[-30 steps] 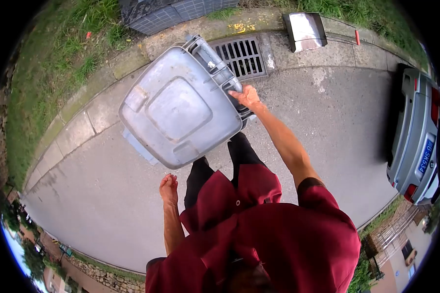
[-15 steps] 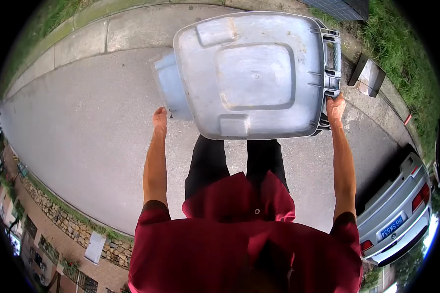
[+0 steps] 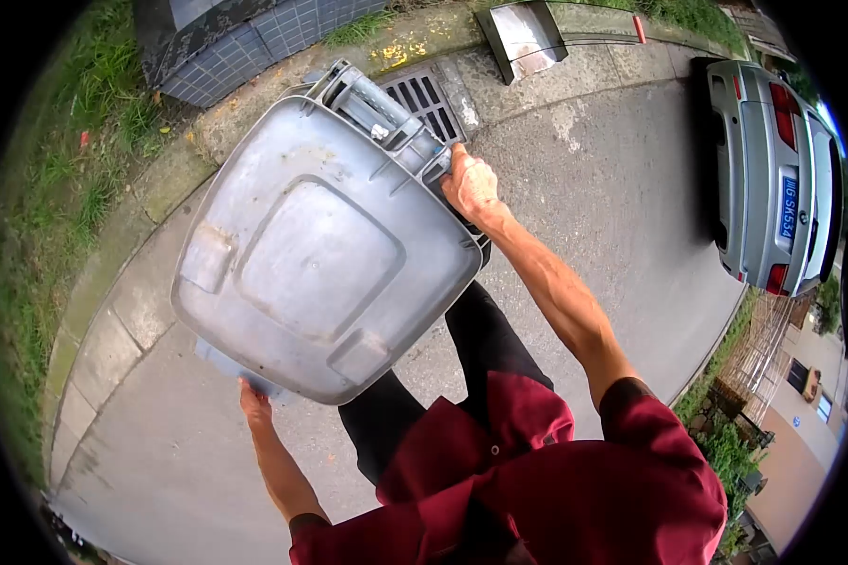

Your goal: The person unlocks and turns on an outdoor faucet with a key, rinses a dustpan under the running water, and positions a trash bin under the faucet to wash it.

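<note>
A large grey wheeled bin with its lid down (image 3: pixel 320 254) is in front of me, tilted across the view. My right hand (image 3: pixel 470 188) is wrapped round the handle bar at the bin's hinge side. At the opposite, lower left side, my left hand (image 3: pixel 254 400) is at the edge of a pale blue-grey part (image 3: pixel 219 358) that juts out from under the lid. The fingers of my left hand are partly hidden there, and whether they grip it does not show.
Beyond the bin lie a drain grate (image 3: pixel 426 104), a kerb (image 3: pixel 146 315) and a tiled block (image 3: pixel 254 47). A metal dustpan (image 3: pixel 528 42) with a long handle rests by the kerb. A silver car (image 3: pixel 758 179) stands at the right on the road.
Since half a second ago the view has turned, and the bin appears lower left and more slanted. My left hand has come to the bin's lower edge; my right hand stays on the handle.
</note>
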`<act>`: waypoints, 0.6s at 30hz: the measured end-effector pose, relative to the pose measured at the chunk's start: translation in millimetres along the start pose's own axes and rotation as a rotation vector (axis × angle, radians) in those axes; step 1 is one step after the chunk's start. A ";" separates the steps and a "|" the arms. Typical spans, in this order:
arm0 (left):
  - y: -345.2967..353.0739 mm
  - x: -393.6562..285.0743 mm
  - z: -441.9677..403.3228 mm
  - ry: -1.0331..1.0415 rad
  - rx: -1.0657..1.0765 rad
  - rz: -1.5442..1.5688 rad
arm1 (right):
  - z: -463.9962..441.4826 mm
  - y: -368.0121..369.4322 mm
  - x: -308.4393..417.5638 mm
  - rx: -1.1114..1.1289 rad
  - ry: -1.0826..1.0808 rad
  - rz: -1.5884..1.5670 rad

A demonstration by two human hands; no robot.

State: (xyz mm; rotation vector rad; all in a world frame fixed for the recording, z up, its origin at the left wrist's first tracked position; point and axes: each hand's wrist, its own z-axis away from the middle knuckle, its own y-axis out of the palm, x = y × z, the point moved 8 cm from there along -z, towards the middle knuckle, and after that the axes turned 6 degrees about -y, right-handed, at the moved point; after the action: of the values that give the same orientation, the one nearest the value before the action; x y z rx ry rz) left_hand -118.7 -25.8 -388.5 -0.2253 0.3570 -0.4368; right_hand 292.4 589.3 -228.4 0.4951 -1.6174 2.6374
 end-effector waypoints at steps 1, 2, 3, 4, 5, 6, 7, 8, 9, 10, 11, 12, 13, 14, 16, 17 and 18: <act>-2.3 -7.4 10.6 -0.006 0.003 -0.040 | 1.6 -6.3 2.6 -0.069 -0.024 -0.013; -6.0 -16.2 21.5 -0.013 0.005 -0.084 | 2.1 -5.4 1.2 -0.012 -0.004 -0.052; -13.3 -22.6 29.8 -0.007 -0.003 -0.106 | 3.6 -2.6 -0.6 0.028 0.012 -0.048; -22.2 -28.4 34.5 -0.025 -0.053 -0.148 | 2.0 -2.1 -0.8 0.063 0.022 -0.043; -31.5 -35.4 37.5 -0.042 -0.103 -0.190 | 1.5 -5.9 1.1 0.078 0.029 -0.059; -40.7 -42.8 41.9 -0.036 -0.109 -0.211 | 1.5 -8.9 -0.3 0.082 0.046 -0.075; -51.4 -46.6 46.5 -0.041 -0.153 -0.233 | 1.7 -8.3 0.1 0.104 0.017 -0.086; -58.2 -50.2 46.8 -0.041 -0.192 -0.249 | 1.1 -9.4 2.2 0.118 -0.016 -0.095; -62.8 -55.7 49.1 -0.013 -0.239 -0.238 | 1.6 -10.6 1.6 0.120 0.001 -0.103; -64.9 -62.6 47.4 -0.003 -0.238 -0.249 | 2.8 -11.4 1.5 0.114 0.010 -0.114; -67.0 -70.4 47.5 -0.003 -0.255 -0.262 | 3.4 -14.3 1.9 0.110 -0.001 -0.139; -66.4 -74.5 47.5 -0.004 -0.270 -0.274 | 4.2 -13.7 1.3 0.104 -0.012 -0.161; -63.9 -79.2 49.5 0.007 -0.264 -0.286 | 4.4 -10.6 -0.6 0.119 0.004 -0.158; -59.3 -85.2 53.6 0.025 -0.228 -0.283 | 4.6 -11.4 -3.6 0.109 0.017 -0.167; -54.9 -101.5 56.1 0.060 -0.183 -0.293 | 7.0 -11.6 -3.7 0.118 0.027 -0.179; -59.2 -106.8 60.1 0.047 -0.234 -0.301 | 7.0 -9.8 -5.0 0.092 0.032 -0.185; -60.9 -111.4 63.9 0.034 -0.285 -0.309 | 6.7 -13.4 -6.2 0.080 0.042 -0.193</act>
State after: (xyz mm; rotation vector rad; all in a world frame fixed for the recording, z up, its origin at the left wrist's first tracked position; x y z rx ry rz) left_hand -211.0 -20.8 -280.6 -0.5552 0.4194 -0.6947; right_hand 302.3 590.7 -215.7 0.5635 -1.3818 2.5588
